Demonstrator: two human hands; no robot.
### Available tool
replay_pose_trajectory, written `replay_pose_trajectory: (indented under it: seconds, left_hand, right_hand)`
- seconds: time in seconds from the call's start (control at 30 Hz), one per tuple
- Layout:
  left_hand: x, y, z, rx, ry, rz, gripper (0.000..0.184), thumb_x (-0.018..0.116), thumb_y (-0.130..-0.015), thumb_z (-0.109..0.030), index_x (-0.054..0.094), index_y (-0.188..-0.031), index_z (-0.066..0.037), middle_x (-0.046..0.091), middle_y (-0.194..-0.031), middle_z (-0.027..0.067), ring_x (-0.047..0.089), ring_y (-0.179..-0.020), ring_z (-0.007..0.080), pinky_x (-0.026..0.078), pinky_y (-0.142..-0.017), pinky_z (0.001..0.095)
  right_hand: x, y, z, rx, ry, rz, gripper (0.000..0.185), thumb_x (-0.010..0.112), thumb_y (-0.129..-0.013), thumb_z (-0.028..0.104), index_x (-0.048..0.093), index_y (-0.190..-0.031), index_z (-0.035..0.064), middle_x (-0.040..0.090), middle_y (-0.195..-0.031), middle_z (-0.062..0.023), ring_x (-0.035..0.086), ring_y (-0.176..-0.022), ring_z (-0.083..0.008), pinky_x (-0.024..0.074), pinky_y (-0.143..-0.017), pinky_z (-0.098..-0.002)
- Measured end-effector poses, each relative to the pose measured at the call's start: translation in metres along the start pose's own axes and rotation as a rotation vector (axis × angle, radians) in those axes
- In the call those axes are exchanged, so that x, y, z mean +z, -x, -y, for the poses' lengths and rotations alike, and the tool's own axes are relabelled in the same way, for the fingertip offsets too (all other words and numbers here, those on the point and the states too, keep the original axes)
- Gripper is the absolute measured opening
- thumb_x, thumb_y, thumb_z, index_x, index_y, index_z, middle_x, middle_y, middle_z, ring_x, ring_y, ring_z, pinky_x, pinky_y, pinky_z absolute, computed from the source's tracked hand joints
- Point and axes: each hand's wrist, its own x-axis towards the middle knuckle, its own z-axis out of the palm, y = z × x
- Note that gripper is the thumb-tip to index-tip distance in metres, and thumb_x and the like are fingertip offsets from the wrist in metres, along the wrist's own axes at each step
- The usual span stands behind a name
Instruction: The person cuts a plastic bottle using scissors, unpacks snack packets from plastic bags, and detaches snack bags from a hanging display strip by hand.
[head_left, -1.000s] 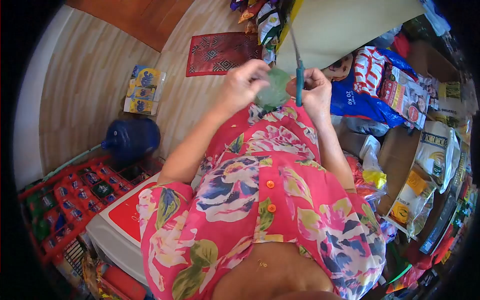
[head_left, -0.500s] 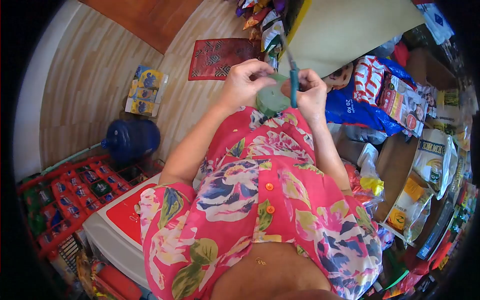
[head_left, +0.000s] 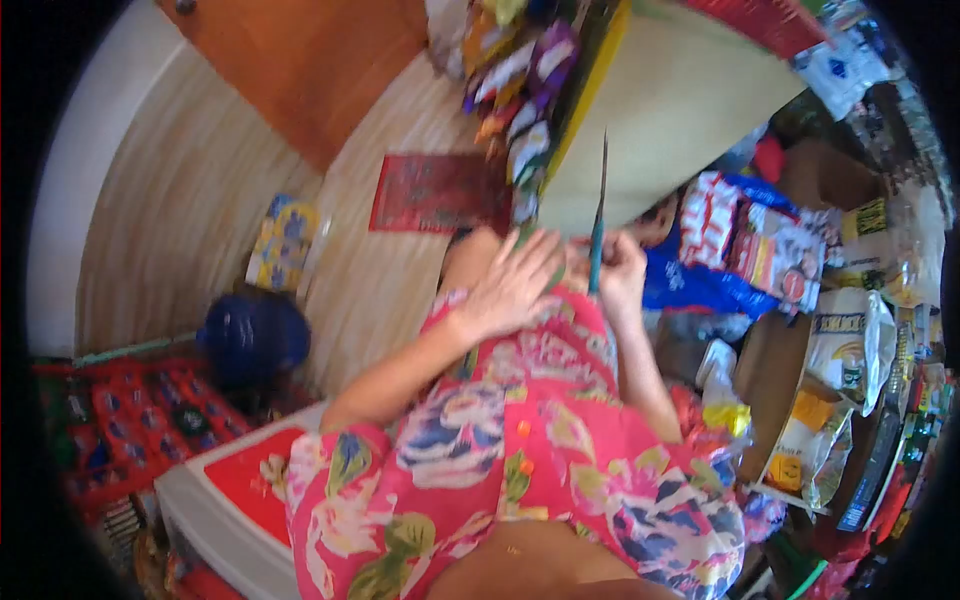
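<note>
1. Right hand [head_left: 624,268]: fingers curled closed around the teal handle of the scissors [head_left: 597,256]; the blade points forward, beyond the fingers.
2. Left hand [head_left: 512,285]: fingers extended, nearly flat; whether they grip anything cannot be told.
3. Green object [head_left: 556,277]: mostly hidden behind the left fingers, slivers showing at their edges, over the lap [head_left: 540,350].
4. Change: the left fingers, bent toward a pinch half a second earlier, now lie straightened across the green object, so its face is covered.
5. Edges: a blue bag [head_left: 700,287] stands just right of the right fingers; a pale panel [head_left: 690,110] rises ahead of them.
6. Room: left of the left fingers, floor [head_left: 350,300] extends toward a blue bottle [head_left: 255,338]; a red mat [head_left: 440,192] lies ahead-left.
</note>
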Motion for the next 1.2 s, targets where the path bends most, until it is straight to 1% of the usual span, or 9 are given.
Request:
replay_pose_trajectory:
  seconds: [0.07,0.2,0.4,0.53,0.67,0.77,0.93,1.1,1.2]
  left_hand:
    - [-0.011,0.003,-0.007,0.001,0.010,-0.096,0.070,0.062,-0.077,-0.041,0.039,-0.130,-0.003,0.025,-0.143,0.0177,0.019,-0.134,0.0359,0.018,-0.105,0.0549]
    - [-0.027,-0.008,-0.015,-0.041,-0.049,-0.067,0.076,0.063,-0.074,-0.047,0.038,-0.132,-0.005,0.024,-0.142,0.0227,0.020,-0.132,0.0397,0.022,-0.103,0.0555]
    - [-0.027,-0.015,-0.010,0.028,-0.099,-0.004,0.082,0.059,-0.075,-0.052,0.036,-0.131,0.002,0.024,-0.142,0.0209,0.022,-0.132,0.0364,0.023,-0.105,0.0511]
    - [0.000,-0.010,-0.006,0.096,-0.185,0.241,0.080,0.058,-0.076,-0.050,0.034,-0.133,0.000,0.023,-0.145,0.0146,0.017,-0.135,0.0336,0.024,-0.104,0.0526]
    - [-0.024,-0.017,-0.013,0.085,-0.220,0.021,0.083,0.060,-0.074,-0.052,0.034,-0.134,-0.002,0.024,-0.144,0.0149,0.019,-0.134,0.0338,0.022,-0.105,0.0533]
    - [-0.002,-0.011,-0.002,0.014,-0.214,0.222,0.086,0.060,-0.073,-0.054,0.033,-0.135,-0.002,0.023,-0.145,0.0157,0.017,-0.134,0.0347,0.020,-0.104,0.0561]
    - [-0.021,-0.011,-0.005,-0.007,-0.081,0.017,0.084,0.063,-0.072,-0.049,0.033,-0.134,-0.002,0.021,-0.145,0.0158,0.015,-0.135,0.0343,0.015,-0.106,0.0561]
    - [0.000,-0.002,0.003,0.077,-0.163,0.228,0.079,0.063,-0.073,-0.043,0.034,-0.134,-0.003,0.027,-0.143,0.0166,0.020,-0.134,0.0328,0.016,-0.106,0.0548]
    - [-0.015,-0.007,0.002,-0.020,-0.101,0.099,0.076,0.068,-0.068,-0.038,0.040,-0.131,-0.005,0.023,-0.144,0.0151,0.017,-0.134,0.0339,0.022,-0.104,0.0550]
  right_hand:
    - [0.003,0.006,0.030,0.216,-0.326,-0.035,0.024,0.069,-0.069,-0.002,0.053,-0.087,0.0010,0.063,-0.085,-0.0083,0.059,-0.073,-0.0092,0.0497,-0.063,-0.0218]
    - [0.003,0.007,0.026,0.185,-0.420,-0.004,0.027,0.069,-0.067,-0.005,0.052,-0.087,0.0012,0.063,-0.084,-0.0086,0.058,-0.068,-0.0080,0.0486,-0.060,-0.0210]
    - [0.003,0.010,0.024,0.191,-0.288,0.019,0.027,0.068,-0.066,-0.007,0.052,-0.086,0.0015,0.062,-0.079,-0.0070,0.059,-0.065,-0.0110,0.0490,-0.056,-0.0220]
    - [0.001,0.014,0.005,0.168,-0.265,0.028,0.027,0.070,-0.067,-0.006,0.052,-0.085,0.0025,0.061,-0.076,-0.0040,0.059,-0.067,-0.0090,0.0487,-0.056,-0.0212]
    - [-0.004,0.017,0.018,0.138,-0.187,0.037,0.027,0.070,-0.067,-0.005,0.051,-0.084,0.0018,0.062,-0.075,-0.0051,0.058,-0.064,-0.0084,0.0473,-0.054,-0.0211]
    - [-0.003,0.020,0.014,0.166,-0.179,0.040,0.026,0.070,-0.067,-0.004,0.051,-0.083,0.0019,0.060,-0.071,-0.0031,0.055,-0.061,-0.0072,0.0444,-0.051,-0.0209]
    - [-0.002,0.023,0.016,0.136,-0.149,0.036,0.025,0.071,-0.069,-0.001,0.052,-0.085,0.0013,0.058,-0.069,-0.0021,0.055,-0.060,-0.0072,0.0444,-0.051,-0.0214]
    - [0.006,0.021,0.007,0.120,-0.166,0.054,0.017,0.068,-0.073,-0.001,0.054,-0.083,0.0014,0.061,-0.073,-0.0040,0.058,-0.062,-0.0096,0.0490,-0.054,-0.0233]
    - [0.011,0.018,0.023,0.114,-0.139,0.063,0.021,0.070,-0.068,-0.001,0.054,-0.082,0.0023,0.059,-0.073,-0.0029,0.056,-0.067,-0.0088,0.0468,-0.060,-0.0229]
